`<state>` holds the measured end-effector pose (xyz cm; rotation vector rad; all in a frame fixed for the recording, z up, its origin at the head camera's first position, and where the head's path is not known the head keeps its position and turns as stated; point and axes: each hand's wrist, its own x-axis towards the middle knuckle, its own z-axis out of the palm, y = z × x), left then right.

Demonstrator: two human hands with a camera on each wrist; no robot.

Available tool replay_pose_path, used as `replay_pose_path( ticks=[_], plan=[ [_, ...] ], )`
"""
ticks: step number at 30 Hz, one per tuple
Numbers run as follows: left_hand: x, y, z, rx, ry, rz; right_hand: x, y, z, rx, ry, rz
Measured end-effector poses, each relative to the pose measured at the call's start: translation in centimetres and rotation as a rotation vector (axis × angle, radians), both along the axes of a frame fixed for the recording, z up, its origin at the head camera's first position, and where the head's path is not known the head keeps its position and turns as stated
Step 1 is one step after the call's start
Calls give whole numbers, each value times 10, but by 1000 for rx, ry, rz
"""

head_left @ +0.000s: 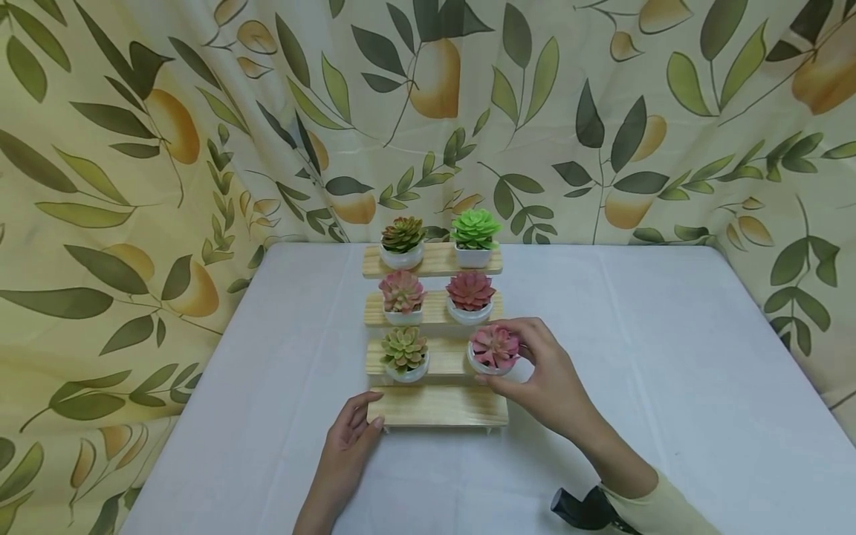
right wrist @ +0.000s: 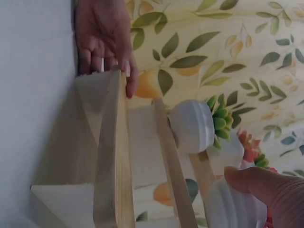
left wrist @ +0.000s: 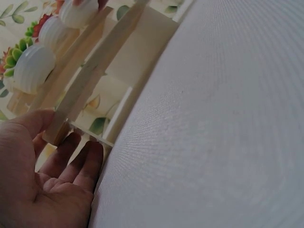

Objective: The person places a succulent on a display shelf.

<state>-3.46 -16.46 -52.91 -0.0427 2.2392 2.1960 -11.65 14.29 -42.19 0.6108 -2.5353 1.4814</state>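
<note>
A tiered wooden stand (head_left: 438, 406) with four-step boards bears several small potted succulents. My right hand (head_left: 551, 379) grips the white pot of a pink succulent (head_left: 495, 347) at the right end of the second board from the front. In the right wrist view the thumb (right wrist: 251, 183) lies against that ribbed white pot (right wrist: 235, 204). My left hand (head_left: 348, 438) holds the left end of the front board. The left wrist view shows its thumb above the board (left wrist: 59, 128) and the other fingers (left wrist: 71, 164) beneath it. No pot stands on the front board.
Beside the held pot is a green-pink succulent (head_left: 404, 349). Behind stand a pale pink one (head_left: 402, 292), a dark red one (head_left: 471, 291), a brownish-green one (head_left: 403, 236) and a bright green one (head_left: 475, 229). A leaf-patterned curtain (head_left: 428, 171) hangs behind the white table (head_left: 602, 312).
</note>
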Motion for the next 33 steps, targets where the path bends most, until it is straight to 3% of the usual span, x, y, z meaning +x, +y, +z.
replay_pose_path(
  ticks=[14,33],
  plan=[
    [0,0,0,13,5,-6,2,-17,-5,-40,-34,52],
    [0,1,0,1,13,-9,1,-21,-6,8,-39,28]
  ],
)
